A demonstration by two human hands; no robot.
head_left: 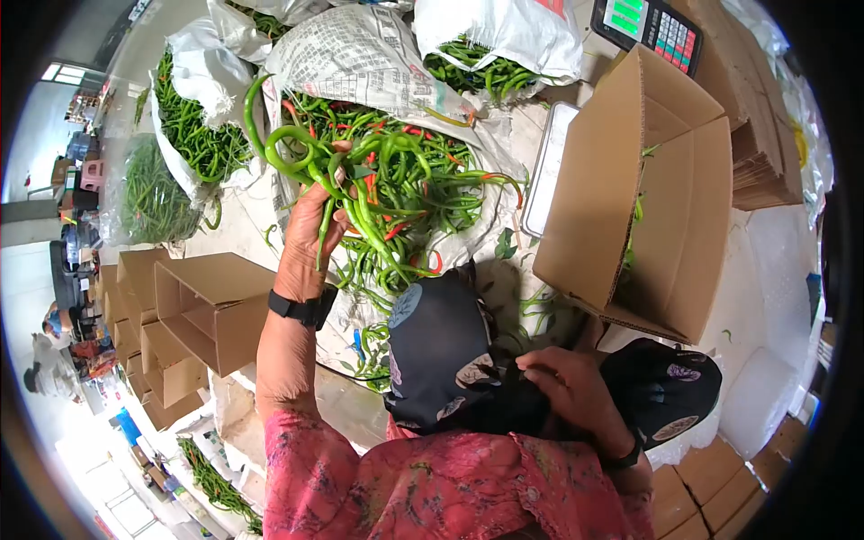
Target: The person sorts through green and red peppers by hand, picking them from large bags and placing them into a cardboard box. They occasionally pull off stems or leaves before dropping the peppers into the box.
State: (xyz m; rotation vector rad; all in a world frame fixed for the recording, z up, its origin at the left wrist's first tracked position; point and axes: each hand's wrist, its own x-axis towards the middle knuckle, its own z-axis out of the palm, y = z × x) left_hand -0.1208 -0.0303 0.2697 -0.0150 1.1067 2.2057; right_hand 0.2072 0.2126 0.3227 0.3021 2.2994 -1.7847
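Observation:
My left hand (319, 211) is closed around a bunch of long green peppers (360, 193), raised over a pile of green and red peppers (441, 171) that spills from an open woven sack (360, 63). My right hand (562, 382) rests near my lap beside the dark patterned cloth over my knees, its fingers bent; whether it holds anything is hidden. To the right, a tall open cardboard box (585, 189) stands tilted, with a few green peppers (637, 211) showing inside it.
A scale display (648, 31) and white scale platform (547, 171) are at the upper right. More sacks of green peppers (202, 135) stand at the back. Empty cardboard boxes (216, 306) are stacked at left. Loose peppers and leaves lie on the floor sheet.

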